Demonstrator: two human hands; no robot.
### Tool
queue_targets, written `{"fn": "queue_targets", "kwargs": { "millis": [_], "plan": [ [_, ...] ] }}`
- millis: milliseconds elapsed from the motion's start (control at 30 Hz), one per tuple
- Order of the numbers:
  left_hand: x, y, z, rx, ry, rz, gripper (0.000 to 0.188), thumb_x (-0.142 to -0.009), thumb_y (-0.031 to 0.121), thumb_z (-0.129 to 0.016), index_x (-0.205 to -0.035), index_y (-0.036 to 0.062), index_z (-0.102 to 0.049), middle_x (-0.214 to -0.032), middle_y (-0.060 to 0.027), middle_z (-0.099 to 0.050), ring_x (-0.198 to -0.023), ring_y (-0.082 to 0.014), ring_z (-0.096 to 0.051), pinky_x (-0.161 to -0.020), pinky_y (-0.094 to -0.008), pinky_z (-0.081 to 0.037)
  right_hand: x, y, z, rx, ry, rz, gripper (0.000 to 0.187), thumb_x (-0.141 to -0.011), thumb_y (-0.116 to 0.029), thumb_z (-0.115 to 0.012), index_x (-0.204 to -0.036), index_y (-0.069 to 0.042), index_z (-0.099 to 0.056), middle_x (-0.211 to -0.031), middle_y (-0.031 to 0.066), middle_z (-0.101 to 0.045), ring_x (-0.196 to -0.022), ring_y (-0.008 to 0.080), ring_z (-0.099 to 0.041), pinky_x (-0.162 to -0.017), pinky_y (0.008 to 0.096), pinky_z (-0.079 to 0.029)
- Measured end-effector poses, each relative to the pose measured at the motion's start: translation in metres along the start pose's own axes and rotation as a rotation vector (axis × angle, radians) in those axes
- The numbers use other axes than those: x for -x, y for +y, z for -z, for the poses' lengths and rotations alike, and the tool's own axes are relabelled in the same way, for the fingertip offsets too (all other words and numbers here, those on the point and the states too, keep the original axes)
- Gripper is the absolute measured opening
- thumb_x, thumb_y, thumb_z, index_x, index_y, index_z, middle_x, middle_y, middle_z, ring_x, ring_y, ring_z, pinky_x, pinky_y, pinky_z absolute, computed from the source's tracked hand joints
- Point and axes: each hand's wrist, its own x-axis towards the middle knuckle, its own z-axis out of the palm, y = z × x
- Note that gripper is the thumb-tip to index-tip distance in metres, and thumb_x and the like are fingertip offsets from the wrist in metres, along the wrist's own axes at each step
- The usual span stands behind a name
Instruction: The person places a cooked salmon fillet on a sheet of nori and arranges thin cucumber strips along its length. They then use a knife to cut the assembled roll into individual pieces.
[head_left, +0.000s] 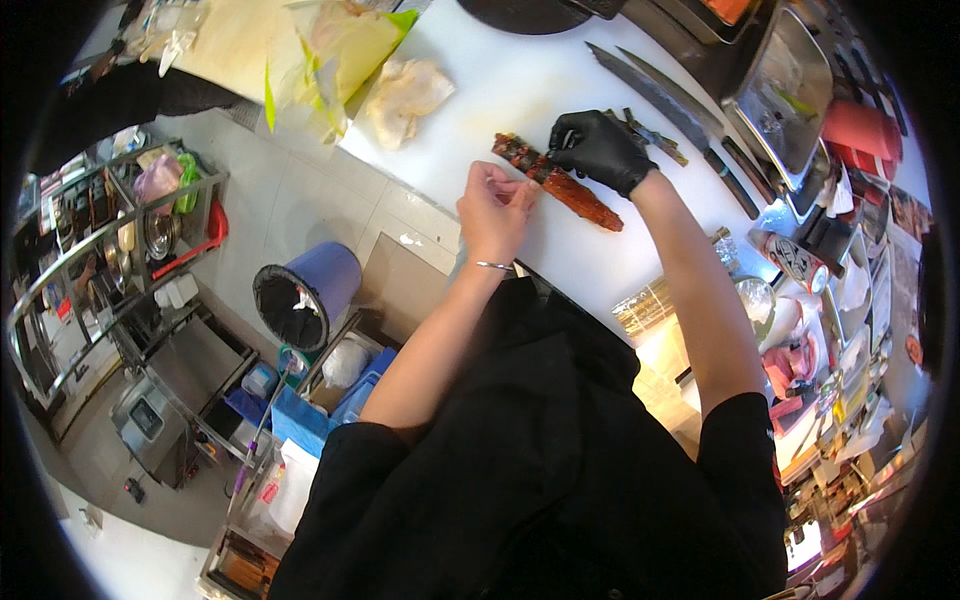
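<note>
A long reddish-brown, glazed-looking piece of food (585,203) lies slantwise on the white cutting board (480,60). Its far end is darker and rough. My left hand (495,215), bare with a bracelet at the wrist, is closed in a pinch against the near-left side of the piece; what sits between the fingertips is too small to make out. On the opposite side, my right hand (603,150) wears a black glove, its fingers curled down onto the dark part. Just beyond the glove lie several dark greenish-brown strips (660,140).
Two long knives (650,95) rest on the board to the right, near a metal tray (785,100). A crumpled pale cloth (408,95) and a plastic bag (345,50) sit at the left edge. Below stands a blue bin (325,280). A can (790,260) lies at right.
</note>
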Motion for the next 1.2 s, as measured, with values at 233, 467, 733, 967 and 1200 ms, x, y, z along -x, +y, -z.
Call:
{"fn": "queue_targets", "kwargs": {
  "millis": [233,467,733,967,1200],
  "plan": [
    [0.0,0.011,0.015,-0.471,0.082,-0.185,0.039,-0.086,0.017,-0.087,-0.106,0.0065,-0.056,-0.08,-0.012,-0.073,-0.066,-0.0269,-0.069,-0.064,-0.0389,-0.054,0.012,0.021,0.003,-0.171,-0.096,0.031,0.03,-0.097,-0.023,-0.064,-0.112,-0.004,-0.082,-0.098,0.0178,-0.08,-0.086,0.0283,-0.077,-0.084,0.0415,-0.057],
    [-0.023,0.107,-0.026,-0.322,-0.126,-0.785,0.029,-0.085,0.01,-0.081,-0.112,0.0088,-0.07,-0.098,-0.0098,-0.07,-0.088,-0.0292,-0.069,-0.079,-0.0441,-0.056,0.107,0.088,0.043,-0.638,0.901,0.091,0.027,-0.1,-0.002,-0.059,-0.12,0.0,-0.077,-0.098,0.0065,-0.077,-0.075,0.0099,-0.063,-0.071,0.0268,-0.052],
    [-0.087,0.114,-0.116,-0.922,-0.461,-0.674,0.017,-0.086,0.027,-0.085,-0.095,0.0135,-0.08,-0.098,-0.0069,-0.077,-0.093,-0.0307,-0.075,-0.081,-0.0438,-0.061,0.162,0.106,0.031,-0.628,0.858,-0.101,0.026,-0.105,-0.009,-0.058,-0.122,-0.006,-0.078,-0.083,0.0041,-0.075,-0.065,0.0072,-0.057,-0.063,0.0256,-0.048],
    [-0.054,0.165,-0.063,-0.502,-0.868,-0.61,0.013,-0.089,0.015,-0.079,-0.089,0.0041,-0.072,-0.086,0.0016,-0.072,-0.081,-0.0095,-0.067,-0.074,-0.0295,-0.054,0.13,0.086,0.022,-0.613,0.935,0.155,0.049,-0.098,-0.007,-0.074,-0.146,-0.006,-0.063,-0.129,0.0073,-0.074,-0.109,0.0135,-0.069,-0.087,0.0287,-0.057],
    [-0.001,0.116,0.039,-0.027,-0.654,-0.015,0.008,-0.095,0.012,-0.076,-0.093,0.0096,-0.069,-0.091,-0.0004,-0.075,-0.081,-0.0078,-0.069,-0.067,-0.0251,-0.057,0.086,0.023,0.04,-0.875,0.051,0.184,0.033,-0.099,-0.011,-0.076,-0.131,-0.004,-0.073,-0.11,0.0055,-0.078,-0.089,0.0108,-0.072,-0.075,0.0264,-0.058]
  ]
}}
